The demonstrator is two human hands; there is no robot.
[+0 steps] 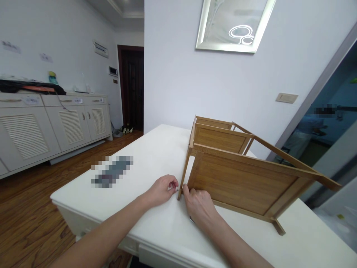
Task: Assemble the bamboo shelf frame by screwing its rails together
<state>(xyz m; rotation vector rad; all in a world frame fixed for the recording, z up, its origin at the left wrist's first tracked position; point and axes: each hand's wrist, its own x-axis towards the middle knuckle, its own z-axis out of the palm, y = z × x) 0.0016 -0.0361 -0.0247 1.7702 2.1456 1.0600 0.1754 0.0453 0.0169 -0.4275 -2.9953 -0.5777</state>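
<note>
A brown wooden shelf unit (240,180) lies on its side on a white table (156,149), its slatless panels standing up one behind another. At the near lower end of its left leg, my left hand (161,190) has thumb and fingers pinched together, with a tiny pale thing at the tips too small to name. Just right of that leg, my right hand (201,205) is curled closed, its thumb side touching or very near the wood. A bit of shiny metal (191,219) shows under the right palm; most of it is hidden by the hand.
A blurred-out dark object (112,172) lies on the table to the left. Past the wooden floor (25,197) stands a white cabinet (55,119) with things on top. The wall (173,74) rises behind the table, and a doorway is at the right.
</note>
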